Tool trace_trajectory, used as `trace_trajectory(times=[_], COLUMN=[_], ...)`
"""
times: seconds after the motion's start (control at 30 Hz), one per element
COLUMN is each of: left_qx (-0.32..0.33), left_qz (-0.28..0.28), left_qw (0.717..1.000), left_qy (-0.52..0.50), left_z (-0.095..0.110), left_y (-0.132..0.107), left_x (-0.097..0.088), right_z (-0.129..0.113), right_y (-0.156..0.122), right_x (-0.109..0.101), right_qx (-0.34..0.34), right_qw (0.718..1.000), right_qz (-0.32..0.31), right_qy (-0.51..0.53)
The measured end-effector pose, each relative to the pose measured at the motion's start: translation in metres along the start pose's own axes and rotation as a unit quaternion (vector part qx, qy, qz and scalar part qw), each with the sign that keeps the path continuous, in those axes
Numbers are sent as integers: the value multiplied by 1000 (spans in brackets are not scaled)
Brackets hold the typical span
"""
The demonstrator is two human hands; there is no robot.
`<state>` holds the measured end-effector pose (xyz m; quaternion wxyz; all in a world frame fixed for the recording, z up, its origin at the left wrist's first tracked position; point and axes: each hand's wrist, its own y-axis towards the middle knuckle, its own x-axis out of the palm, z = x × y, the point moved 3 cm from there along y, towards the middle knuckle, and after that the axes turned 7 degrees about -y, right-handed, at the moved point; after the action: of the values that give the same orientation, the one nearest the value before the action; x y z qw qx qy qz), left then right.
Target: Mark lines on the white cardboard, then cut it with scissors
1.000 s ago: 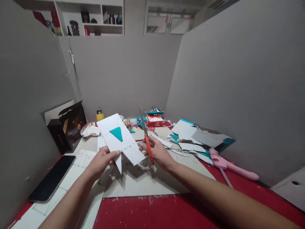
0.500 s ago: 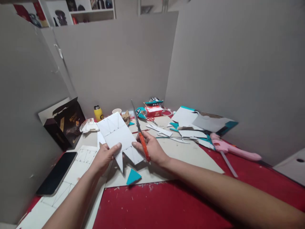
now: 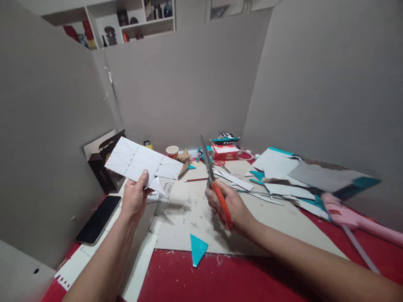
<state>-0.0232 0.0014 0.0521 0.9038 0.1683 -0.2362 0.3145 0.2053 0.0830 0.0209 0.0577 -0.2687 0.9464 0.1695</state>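
Observation:
My left hand (image 3: pixel 136 196) pinches a white card piece (image 3: pixel 143 161) by its lower edge, thumb on top. The card bears pencil lines and has a cut-out notch with a pointed flap near its right end. In my right hand (image 3: pixel 231 205) are orange-handled scissors (image 3: pixel 222 201), their blades pointing up and away, apart from the card. Whether the blades are fully closed is hard to tell. Below the hands a teal triangular scrap (image 3: pixel 198 250) lies across the front edge of the grey board (image 3: pixel 185 218). A clear ruler (image 3: pixel 162 209) lies under the left side.
A phone (image 3: pixel 99 220) and dark box (image 3: pixel 102 172) stand left. White card strips (image 3: pixel 289 191) and a pink glue gun (image 3: pixel 346 216) lie right. Behind are a paper cup (image 3: pixel 172 152), a red box (image 3: pixel 225 152), red-handled scissors (image 3: pixel 219 163) and a pencil (image 3: pixel 195 180).
My right hand has let go of the card and moved right with the scissors. My left hand has turned the card sideways and carried it left. The camera view has shifted.

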Motion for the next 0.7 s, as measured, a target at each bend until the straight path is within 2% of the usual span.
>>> trace_trajectory(times=[0.1,0.2,0.33,0.43,0.7], left_qx=[15,27,30,20,-30], left_qz=[9,12,-4,-28,-87], left_qw=[999,998,996,996,995], left_qy=[-28,-57,-85,-85,-35], left_z=[12,22,31,32,19], left_y=[1,1,-2,-7,-19], left_x=[-2,-3,0,3,13], right_z=[-6,-8,-6,-6,-8], right_y=[-11,-16,-13,-10,-16], right_x=[5,8,8,12,16], right_qx=[-41,-81,-61,-50,-66], right_qw=[992,958,921,916,943], right_qz=[-78,-157,-195,-189,-182], right_qy=[-91,-227,-331,-351,-270])
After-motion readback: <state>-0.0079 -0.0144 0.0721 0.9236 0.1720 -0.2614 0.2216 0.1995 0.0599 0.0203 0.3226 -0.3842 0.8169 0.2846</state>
